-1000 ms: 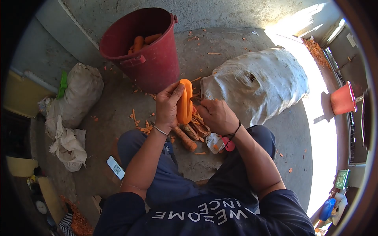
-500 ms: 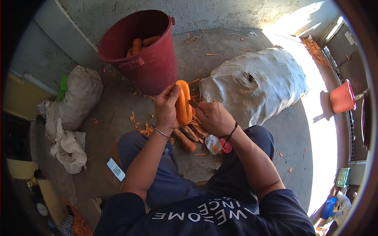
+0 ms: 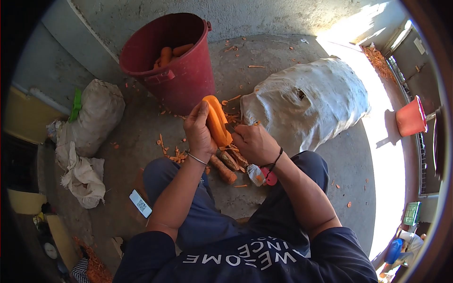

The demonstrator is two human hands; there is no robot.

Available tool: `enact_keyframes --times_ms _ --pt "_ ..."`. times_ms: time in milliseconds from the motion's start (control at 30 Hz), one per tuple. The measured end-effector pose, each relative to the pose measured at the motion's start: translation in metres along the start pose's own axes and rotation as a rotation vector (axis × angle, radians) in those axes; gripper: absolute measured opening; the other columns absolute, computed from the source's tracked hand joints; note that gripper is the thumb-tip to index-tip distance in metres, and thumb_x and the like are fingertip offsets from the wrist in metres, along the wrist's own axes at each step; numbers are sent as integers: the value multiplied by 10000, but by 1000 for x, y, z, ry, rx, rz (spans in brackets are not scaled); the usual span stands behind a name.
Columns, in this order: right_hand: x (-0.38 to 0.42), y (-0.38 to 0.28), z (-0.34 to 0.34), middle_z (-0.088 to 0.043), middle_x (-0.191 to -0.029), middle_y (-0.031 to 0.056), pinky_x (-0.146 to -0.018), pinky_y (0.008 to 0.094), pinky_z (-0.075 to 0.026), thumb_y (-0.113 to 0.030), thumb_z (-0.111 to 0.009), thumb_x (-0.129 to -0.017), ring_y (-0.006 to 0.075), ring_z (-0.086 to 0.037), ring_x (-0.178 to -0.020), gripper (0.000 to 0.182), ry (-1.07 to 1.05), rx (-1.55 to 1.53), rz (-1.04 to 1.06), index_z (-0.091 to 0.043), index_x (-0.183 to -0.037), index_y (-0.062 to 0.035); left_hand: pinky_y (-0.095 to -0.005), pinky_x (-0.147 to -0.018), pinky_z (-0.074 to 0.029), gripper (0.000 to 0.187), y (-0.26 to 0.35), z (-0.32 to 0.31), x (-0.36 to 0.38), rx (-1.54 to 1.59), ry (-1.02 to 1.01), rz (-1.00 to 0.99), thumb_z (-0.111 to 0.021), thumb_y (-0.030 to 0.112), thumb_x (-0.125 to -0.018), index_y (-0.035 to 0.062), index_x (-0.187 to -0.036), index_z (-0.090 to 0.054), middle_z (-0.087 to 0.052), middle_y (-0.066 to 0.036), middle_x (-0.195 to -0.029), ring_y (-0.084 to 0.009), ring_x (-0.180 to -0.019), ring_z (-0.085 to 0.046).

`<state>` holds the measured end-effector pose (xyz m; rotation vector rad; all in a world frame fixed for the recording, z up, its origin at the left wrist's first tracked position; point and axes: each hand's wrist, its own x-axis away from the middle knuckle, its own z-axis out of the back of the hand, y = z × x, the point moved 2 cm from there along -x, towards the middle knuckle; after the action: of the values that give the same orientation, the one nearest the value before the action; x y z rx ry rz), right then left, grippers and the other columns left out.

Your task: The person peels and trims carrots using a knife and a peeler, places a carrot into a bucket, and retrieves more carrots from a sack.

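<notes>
A smooth, bright orange carrot [image 3: 216, 121] is gripped upright in my left hand [image 3: 199, 134], thumb on its upper left side. My right hand [image 3: 256, 144] is closed beside the carrot, around the handle of a knife. A short dark part of the blade [image 3: 230, 127] shows against the carrot's right side; the handle is hidden in my fingers. Below my hands, rough unpeeled carrots [image 3: 222, 170] lie on the floor between my legs, with orange peelings [image 3: 175, 154] scattered about them.
A red bucket [image 3: 193, 78] with carrots inside stands beyond my left hand. A large full white sack [image 3: 311, 101] lies to the right. At the left are another sack [image 3: 100, 113] and a phone [image 3: 140, 203]. A clear plastic piece [image 3: 255, 174] lies near my right knee.
The carrot has tilted, its top leaning further left, and my left hand has turned with it. My right hand has shifted slightly, and the dark blade now shows beside the carrot.
</notes>
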<state>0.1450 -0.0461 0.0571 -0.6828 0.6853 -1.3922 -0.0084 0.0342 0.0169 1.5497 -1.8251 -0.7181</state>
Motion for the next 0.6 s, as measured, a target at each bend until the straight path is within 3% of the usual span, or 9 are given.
enact_keyframes --times_ms 433,533,600 --pt "1 -4 10 -650 -729 239 -638 459 -518 -208 -574 -1014 409 -661 -653 295 -60 -49 -21 -657 -900 50 -377 -927 -567 309 12 13 -22 147 130 15 -596 339 -1093 56 -1212 -634 -645 -64 -1071 -188 -981 -659" --pt "-1 -3 15 -671 -768 228 -665 446 -523 -236 -578 -1041 395 -679 -708 294 48 -145 -83 -690 -1005 33 -367 -934 -561 303 14 9 -18 98 69 -44 -597 339 -1092 65 -1216 -626 -632 -47 -1068 -181 -994 -655" --pt "-2 -5 16 -699 -861 217 -716 454 -530 -258 -581 -1058 394 -691 -785 304 175 -31 89 -705 -1149 4 -416 -907 -556 348 9 4 -15 30 -21 -73 -570 392 -1094 81 -1252 -584 -631 -65 -1088 -197 -998 -642"
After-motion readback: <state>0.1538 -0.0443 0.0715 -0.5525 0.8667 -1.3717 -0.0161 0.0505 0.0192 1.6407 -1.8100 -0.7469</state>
